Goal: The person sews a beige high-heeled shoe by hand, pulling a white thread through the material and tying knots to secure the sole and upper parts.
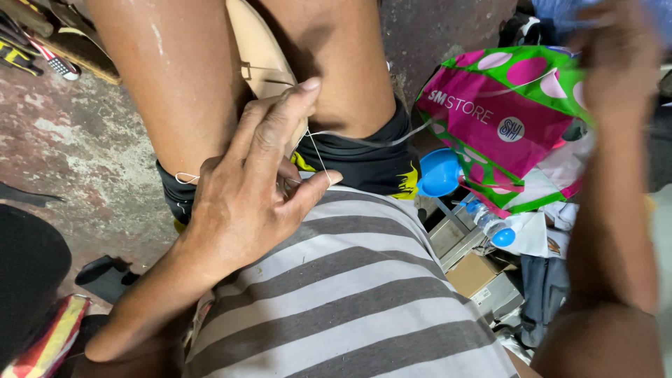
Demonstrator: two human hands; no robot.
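I sit with a beige shoe sole (262, 59) clamped upright between my bare knees. My left hand (255, 185) rests on it, fingers spread, thumb and forefinger around a thin white thread (318, 157). The thread runs from the sole to the right, up toward my right hand (616, 70), which is raised, blurred, and pulling the thread taut. I cannot see a needle. My grey-striped shirt (350, 294) fills the lower middle.
A pink and green bag with dots (507, 119) lies at right, with a blue plastic scoop (439, 173), a small bottle with a blue cap (493, 227) and cardboard boxes (479, 273) below it. Worn concrete floor (84, 147) at left, tools at top left (42, 49).
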